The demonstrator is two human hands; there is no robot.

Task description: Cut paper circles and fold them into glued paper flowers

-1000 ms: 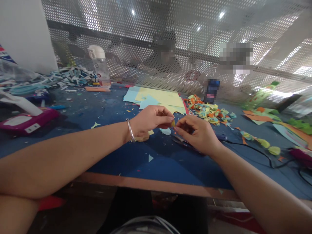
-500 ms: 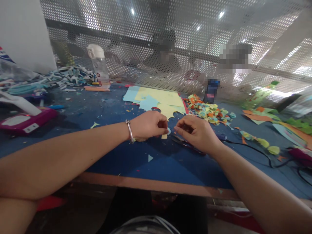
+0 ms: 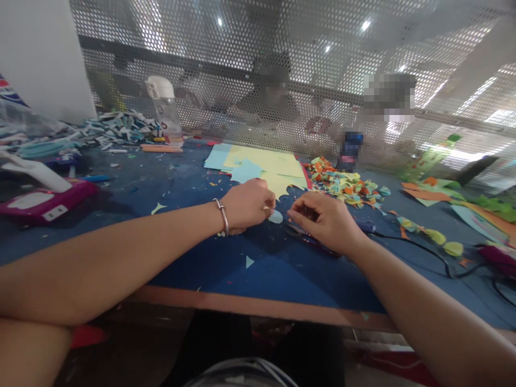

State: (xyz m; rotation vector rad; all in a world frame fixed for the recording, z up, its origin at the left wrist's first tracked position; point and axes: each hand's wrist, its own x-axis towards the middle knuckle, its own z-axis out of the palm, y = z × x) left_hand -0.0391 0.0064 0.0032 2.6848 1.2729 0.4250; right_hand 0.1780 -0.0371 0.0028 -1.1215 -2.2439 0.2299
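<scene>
My left hand (image 3: 250, 204), with a silver bracelet at its wrist, is closed in a pinch over the middle of the blue table. A pale sliver shows between its fingers, too small to name. Right by its fingertips is a pale blue paper circle (image 3: 276, 216). To the right, my right hand (image 3: 322, 217) has its thumb and forefinger pressed together; what they hold, if anything, is hidden. Scissors (image 3: 297, 231) lie partly covered under that hand. Just beyond both hands are yellow paper sheets (image 3: 262, 156) with scalloped cut edges, with a light blue paper piece (image 3: 245, 171) on top.
A heap of folded paper bits (image 3: 346, 185) lies behind my right hand. On the left stand a magenta device (image 3: 52, 201) and a clear bottle (image 3: 167, 115). A black cable (image 3: 419, 242) crosses the right side. Behind rises a perforated metal screen (image 3: 226, 70).
My left hand has turned and shifted slightly, baring more of the pale blue circle. The yellow strip beneath its fingertips no longer shows. My right hand has hardly moved.
</scene>
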